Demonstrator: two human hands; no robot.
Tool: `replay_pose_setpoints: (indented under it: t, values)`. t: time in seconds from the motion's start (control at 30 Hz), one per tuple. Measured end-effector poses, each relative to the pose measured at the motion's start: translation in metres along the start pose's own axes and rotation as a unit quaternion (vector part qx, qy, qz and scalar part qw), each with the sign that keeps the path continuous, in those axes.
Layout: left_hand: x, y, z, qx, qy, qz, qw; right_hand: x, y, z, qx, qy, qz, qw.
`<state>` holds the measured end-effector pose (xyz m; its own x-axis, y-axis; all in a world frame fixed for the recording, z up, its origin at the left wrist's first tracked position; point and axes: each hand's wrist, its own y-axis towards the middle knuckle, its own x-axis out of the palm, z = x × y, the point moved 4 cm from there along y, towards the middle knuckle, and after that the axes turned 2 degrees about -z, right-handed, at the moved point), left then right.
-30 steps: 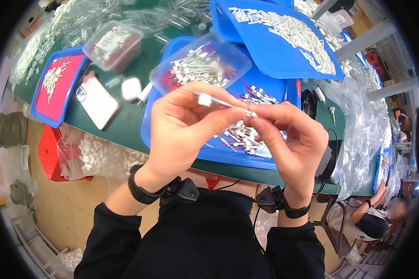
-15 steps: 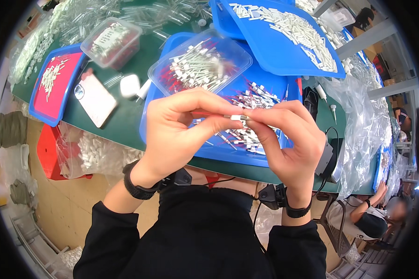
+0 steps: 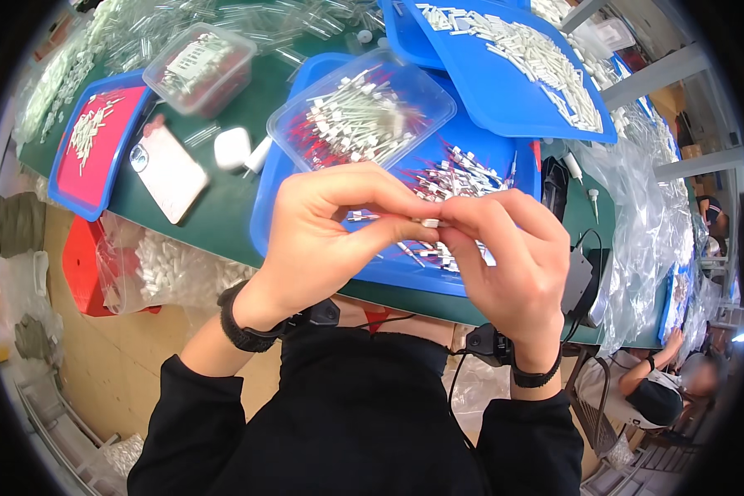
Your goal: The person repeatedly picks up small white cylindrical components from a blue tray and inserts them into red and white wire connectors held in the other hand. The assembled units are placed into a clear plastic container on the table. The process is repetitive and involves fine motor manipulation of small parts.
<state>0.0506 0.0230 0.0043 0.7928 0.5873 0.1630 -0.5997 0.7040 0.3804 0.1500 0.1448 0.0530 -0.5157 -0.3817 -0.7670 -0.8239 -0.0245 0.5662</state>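
My left hand (image 3: 318, 236) and my right hand (image 3: 521, 264) meet fingertip to fingertip above a large blue tray (image 3: 262, 207). Thumbs and forefingers pinch a small white part (image 3: 431, 222) between them; most of it is hidden by the fingers. Beneath my hands, the tray holds a loose heap of thin parts (image 3: 463, 178) with white pieces and red strands. A clear plastic tub (image 3: 438, 103) rests on the tray's far side, with many similar white-ended parts (image 3: 364, 116) and red strands inside.
At left are a pink-lined blue tray (image 3: 107, 174), a lidded clear box (image 3: 194, 70), a phone (image 3: 174, 178) and a white case (image 3: 232, 149). Another blue tray (image 3: 504, 120) bears white tubes at the far right. Plastic bags (image 3: 636, 240) and a seated person (image 3: 645, 388) are at right.
My joined fingertips have moved slightly nearer to me. My right fingers have closed in more around the small part, hiding more of it. The tub and trays appear shifted slightly in view.
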Motion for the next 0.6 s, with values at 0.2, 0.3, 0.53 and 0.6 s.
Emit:
replay_pose_setpoints:
  t: [0.2, 0.3, 0.53, 0.6]
  values:
    - [-0.012, 0.019, 0.01, 0.018, 0.322, -0.055, 0.945, 0.013, -0.005, 0.023, 0.078, -0.002, -0.054, 0.995]
    - [-0.035, 0.04, 0.014, -0.008, 0.443, -0.088, 0.892, 0.005, -0.007, 0.046, 0.101, -0.057, -0.093, 0.989]
    - [-0.052, 0.086, -0.039, -0.131, 0.559, -0.166, 0.802, -0.024, 0.052, 0.098, 0.178, -0.001, 0.01, 0.984]
    - [-0.05, 0.088, -0.052, -0.112, 0.596, -0.148, 0.781, -0.017, 0.073, 0.144, 0.187, -0.014, -0.031, 0.982]
